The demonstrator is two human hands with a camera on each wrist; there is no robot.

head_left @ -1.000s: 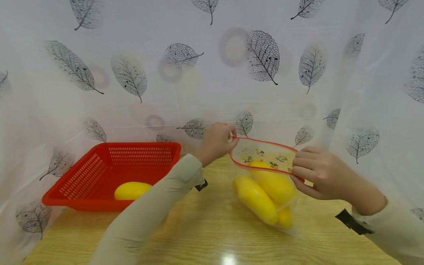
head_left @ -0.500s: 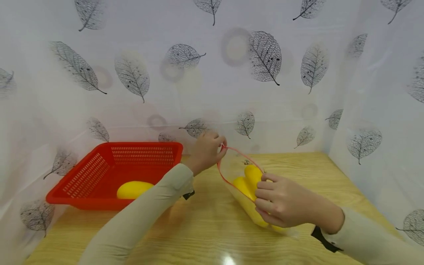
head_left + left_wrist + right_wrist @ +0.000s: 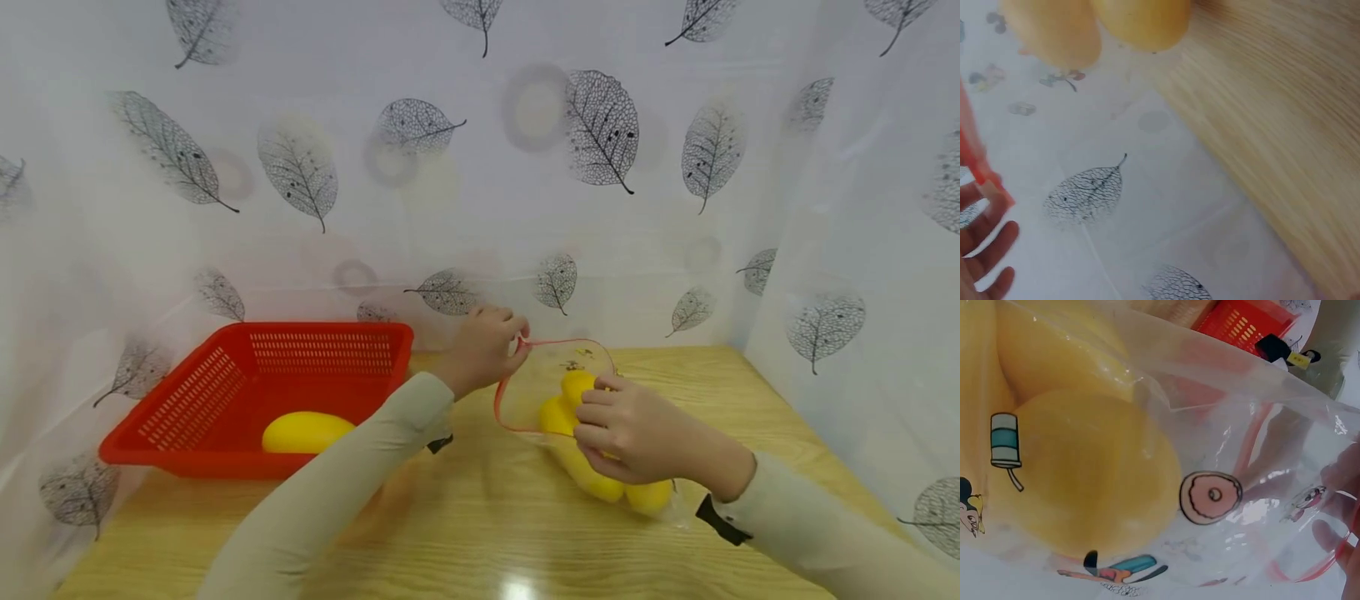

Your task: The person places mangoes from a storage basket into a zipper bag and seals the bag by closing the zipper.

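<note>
A clear plastic zip bag with a red-edged mouth and cartoon prints leans over the table, its mouth spread apart. Inside it are several yellow mangoes, which loom large through the plastic in the right wrist view. My left hand pinches the left corner of the mouth; in the left wrist view its fingers are at the red edge. With curled fingers my right hand grips the opposite side of the mouth, covering part of the mangoes. One more yellow mango lies in the red basket.
The basket, with slotted walls, stands on the wooden table at the left, partly behind my left sleeve. A white leaf-print curtain hangs behind and along both sides of the table.
My right hand has come left and lower, closer to my left hand, bringing its side of the bag along. The mouth has turned from a long flat shape to a shorter, rounder one.
</note>
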